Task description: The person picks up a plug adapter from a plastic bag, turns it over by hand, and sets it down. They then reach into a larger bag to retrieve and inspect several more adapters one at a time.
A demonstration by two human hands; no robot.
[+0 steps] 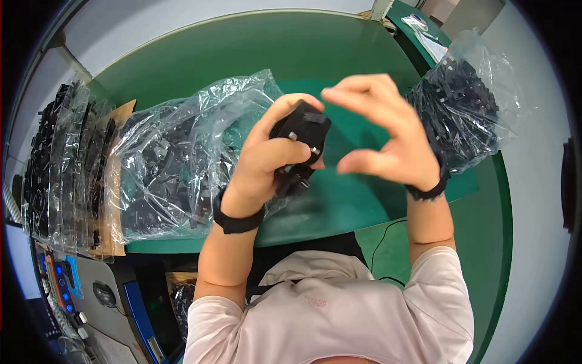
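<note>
My left hand (267, 148) is closed around a black plastic part (307, 128) with small silvery metal bits on its face. The thumb presses across the part's front, and the fingers wrap behind it. To the right of it, my right hand (385, 130) is raised with thumb and fingers apart, nothing between them. A gap separates its fingertips from the part. Beside my left forearm lies a large clear plastic bag (176, 164) full of black parts. The part's lower end is partly blurred.
On the far left stand stacked clear trays of black parts (60, 170), against a piece of brown cardboard (118, 206). Another clear bag of black parts (461, 109) sits at the right edge of the green table (236, 39). A computer mouse (104, 293) rests at lower left.
</note>
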